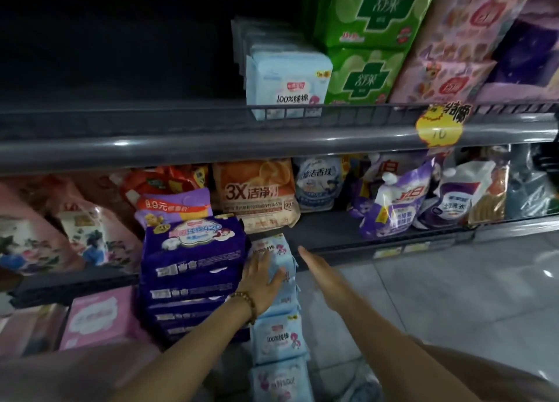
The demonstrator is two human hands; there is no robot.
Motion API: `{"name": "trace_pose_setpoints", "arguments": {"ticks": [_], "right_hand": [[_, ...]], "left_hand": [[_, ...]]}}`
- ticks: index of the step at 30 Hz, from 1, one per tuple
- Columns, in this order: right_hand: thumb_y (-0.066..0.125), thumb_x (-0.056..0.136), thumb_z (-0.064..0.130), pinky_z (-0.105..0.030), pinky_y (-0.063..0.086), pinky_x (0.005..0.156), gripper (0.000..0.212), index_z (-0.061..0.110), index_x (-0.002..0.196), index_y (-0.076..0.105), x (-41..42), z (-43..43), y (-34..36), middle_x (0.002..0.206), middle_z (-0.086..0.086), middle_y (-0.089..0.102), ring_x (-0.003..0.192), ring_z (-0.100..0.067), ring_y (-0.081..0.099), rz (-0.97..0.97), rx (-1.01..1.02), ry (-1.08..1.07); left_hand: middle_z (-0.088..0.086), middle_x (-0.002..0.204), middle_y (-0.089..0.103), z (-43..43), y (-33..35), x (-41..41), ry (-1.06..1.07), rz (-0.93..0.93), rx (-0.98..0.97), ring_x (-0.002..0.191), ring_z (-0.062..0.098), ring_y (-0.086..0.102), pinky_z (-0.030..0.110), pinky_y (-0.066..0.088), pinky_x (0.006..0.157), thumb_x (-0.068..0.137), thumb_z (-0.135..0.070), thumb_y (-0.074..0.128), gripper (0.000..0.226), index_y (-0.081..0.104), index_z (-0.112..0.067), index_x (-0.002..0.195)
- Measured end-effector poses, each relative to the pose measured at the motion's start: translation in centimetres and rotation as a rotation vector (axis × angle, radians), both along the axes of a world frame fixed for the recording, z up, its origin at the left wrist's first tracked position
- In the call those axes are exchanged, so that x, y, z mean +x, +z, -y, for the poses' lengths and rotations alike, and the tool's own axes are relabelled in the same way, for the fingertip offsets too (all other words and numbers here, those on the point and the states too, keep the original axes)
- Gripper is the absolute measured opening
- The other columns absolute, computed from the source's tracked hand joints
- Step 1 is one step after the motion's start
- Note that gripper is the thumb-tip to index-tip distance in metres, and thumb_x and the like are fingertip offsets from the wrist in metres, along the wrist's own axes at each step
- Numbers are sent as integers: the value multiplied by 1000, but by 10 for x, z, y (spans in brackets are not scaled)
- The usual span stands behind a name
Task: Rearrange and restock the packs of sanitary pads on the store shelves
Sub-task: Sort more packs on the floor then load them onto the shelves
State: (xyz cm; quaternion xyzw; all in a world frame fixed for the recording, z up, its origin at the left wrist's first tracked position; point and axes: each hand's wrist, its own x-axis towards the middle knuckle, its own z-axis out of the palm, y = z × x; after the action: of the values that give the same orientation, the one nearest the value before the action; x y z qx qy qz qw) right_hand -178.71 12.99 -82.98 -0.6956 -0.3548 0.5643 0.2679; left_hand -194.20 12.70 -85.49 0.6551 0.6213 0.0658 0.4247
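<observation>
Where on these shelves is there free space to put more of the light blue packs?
The upper shelf looks bare left of the light blue row. A smaller dark patch lies on the lower shelf between the orange bag and the purple bag. Right of the green packs it is crowded.

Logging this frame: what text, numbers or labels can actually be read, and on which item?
"100%纯棉": upper-shelf light blue pack.
"100%纯棉": stacked light blue pack, low in its pile.
"3X洁净力": orange bag.
"9.9元": light purple pack, on its orange band.
"420": dark purple pack.
Too blurred to read: yellow sign, green packs, pouches at the right.
</observation>
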Motion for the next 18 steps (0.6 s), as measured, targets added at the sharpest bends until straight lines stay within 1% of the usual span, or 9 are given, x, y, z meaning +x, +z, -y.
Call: {"name": "trace_pose_setpoints", "arguments": {"ticks": [2, 3, 5, 8, 10, 12, 14, 16, 18], "right_hand": [[49, 96, 48, -33, 42, 91, 52, 7, 125, 59, -6, -12, -12, 115, -1, 57, 98, -14, 54, -3, -45, -13], [52, 93, 51, -35, 45, 88, 57, 6, 127, 58, -8, -19, -22, 123, -4, 60, 100, -15, 58, -15, -56, -29], [59, 90, 49, -32, 44, 88, 65, 9, 139, 46, -12, -32, -34, 138, -6, 51, 116, -21, 55, -45, -50, -107], [68, 84, 46, -36, 38, 102, 88, 11, 151, 22, -13, -54, -43, 147, -10, 40, 131, -30, 44, -48, -98, -148], [72, 81, 45, -34, 39, 99, 91, 14, 151, 23, -13, -64, -48, 148, -6, 39, 130, -27, 45, -25, -135, -44], [75, 80, 39, -26, 44, 83, 71, 17, 138, 42, -9, -65, -58, 136, -3, 53, 112, -18, 56, -53, -145, 57], [75, 80, 39, -23, 42, 73, 55, 24, 126, 49, -7, -53, -65, 117, 6, 62, 94, -7, 57, -133, -162, 93], [77, 76, 43, -28, 44, 76, 66, 28, 130, 43, -3, -40, -72, 115, 10, 62, 94, -5, 58, -202, -166, 82], [85, 65, 48, -35, 51, 85, 86, 26, 135, 41, 2, -30, -79, 118, 5, 66, 102, -13, 64, -246, -156, 52]], "left_hand": [[5, 160, -3, -5, -8, 6, -27, -123, -6, 147, 26, 0, 37, 6, 120, 99, -51, 26, 69, -1, -17, 153], [6, 160, -4, -6, -10, 9, -36, -186, 1, 147, 26, 0, 36, 5, 120, 99, -52, 24, 71, -2, -15, 153], [9, 159, 1, -6, -10, 13, -56, -289, 31, 146, 26, 4, 37, 7, 120, 98, -55, 18, 72, -2, -12, 152], [7, 158, 5, 2, -14, 15, -149, -365, 104, 146, 25, 4, 39, 7, 120, 96, -59, 11, 71, 1, -16, 152], [5, 159, 0, 11, -15, 15, -240, -361, 142, 147, 23, -5, 38, 0, 121, 93, -62, 7, 73, 0, -19, 153], [1, 160, -2, 19, -17, 14, -233, -265, 152, 147, 18, -8, 34, -2, 120, 90, -63, 5, 75, 2, -23, 153], [-3, 159, 0, 21, -19, 12, -79, -71, 132, 147, 13, -6, 30, 2, 120, 94, -57, 15, 68, 5, -23, 153], [-5, 159, -2, 21, -26, 12, 112, 133, 111, 146, 10, -3, 28, 6, 120, 95, -53, 22, 68, 3, -21, 153], [-7, 159, -6, 23, -30, 14, 198, 260, 91, 145, 7, -4, 23, 3, 117, 96, -47, 30, 70, -2, -19, 152]]}}
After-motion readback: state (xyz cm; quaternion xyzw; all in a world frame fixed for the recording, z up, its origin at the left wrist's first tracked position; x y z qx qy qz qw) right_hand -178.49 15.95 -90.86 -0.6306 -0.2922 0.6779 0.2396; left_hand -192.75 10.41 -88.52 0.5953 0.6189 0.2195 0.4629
